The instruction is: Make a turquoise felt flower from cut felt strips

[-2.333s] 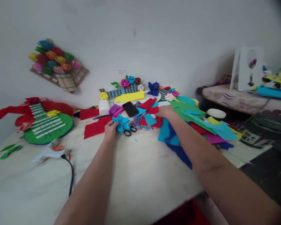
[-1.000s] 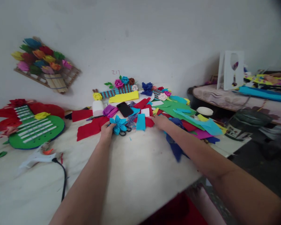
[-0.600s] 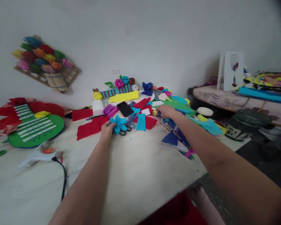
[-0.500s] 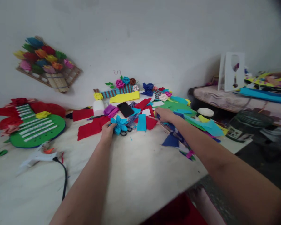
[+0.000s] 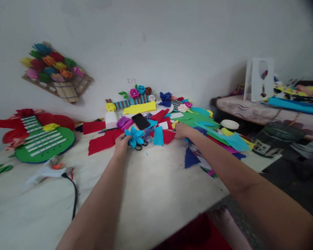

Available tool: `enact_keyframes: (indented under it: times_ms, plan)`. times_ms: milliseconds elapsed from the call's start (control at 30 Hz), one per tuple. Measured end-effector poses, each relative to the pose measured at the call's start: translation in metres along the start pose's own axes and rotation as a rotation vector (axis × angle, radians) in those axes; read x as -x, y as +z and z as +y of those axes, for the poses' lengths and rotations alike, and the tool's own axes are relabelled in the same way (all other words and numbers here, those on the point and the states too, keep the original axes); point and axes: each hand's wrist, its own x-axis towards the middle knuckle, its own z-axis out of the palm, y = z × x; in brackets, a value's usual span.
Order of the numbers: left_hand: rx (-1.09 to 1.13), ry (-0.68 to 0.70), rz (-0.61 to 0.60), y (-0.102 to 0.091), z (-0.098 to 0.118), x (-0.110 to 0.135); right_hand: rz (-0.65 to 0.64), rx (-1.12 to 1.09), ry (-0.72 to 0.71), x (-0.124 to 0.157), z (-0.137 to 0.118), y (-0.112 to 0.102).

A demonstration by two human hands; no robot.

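My left hand (image 5: pixel 121 146) pinches the edge of a blue paper flower (image 5: pixel 134 137) above the table. Black scissor handles (image 5: pixel 138 148) show just under the petals. Farther right, my right hand (image 5: pixel 182 131) reaches down into a pile of paper scraps, its fingers curled and partly hidden. A small yellow piece (image 5: pixel 174 124) shows by its fingertips; I cannot tell whether it is held. Dark blue paper (image 5: pixel 192 159) lies below the right wrist. Between the hands are a turquoise paper strip (image 5: pixel 158 136), red paper (image 5: pixel 168 136) and a black phone (image 5: pixel 140 121).
A white glue gun (image 5: pixel 48 170) with a black cord lies at the left, near a green guitar-shaped craft (image 5: pixel 45 146). Paper roses (image 5: pixel 141 90) stand along the wall. A large glass jar (image 5: pixel 275 139) and a white lid (image 5: pixel 229 124) are at the right.
The view has shifted slightly left. My right hand has moved a little within the scraps, and the dark blue paper below it has shifted. My left hand still holds the flower.
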Motion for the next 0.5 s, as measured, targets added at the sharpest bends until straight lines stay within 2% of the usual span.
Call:
enact_keyframes:
  times_ms: [100, 167, 233, 400, 500]
  plan:
    - [0.037, -0.009, -0.057, 0.014, 0.008, 0.007, 0.013, -0.144, 0.008, -0.003, 0.003, -0.005]
    - [0.019, -0.017, -0.144, 0.023, 0.011, 0.011, 0.056, -0.273, 0.025, -0.004, 0.005, -0.006]
    - [0.012, -0.005, -0.179, 0.029, 0.011, 0.014, 0.117, -0.401, 0.062, -0.005, 0.006, -0.005]
    - [-0.004, -0.065, -0.243, 0.033, 0.008, 0.016, 0.310, -0.693, 0.167, -0.014, 0.007, 0.002]
    - [-0.007, -0.063, -0.259, 0.033, 0.006, 0.016, 0.345, -0.782, 0.302, -0.026, 0.010, 0.002]
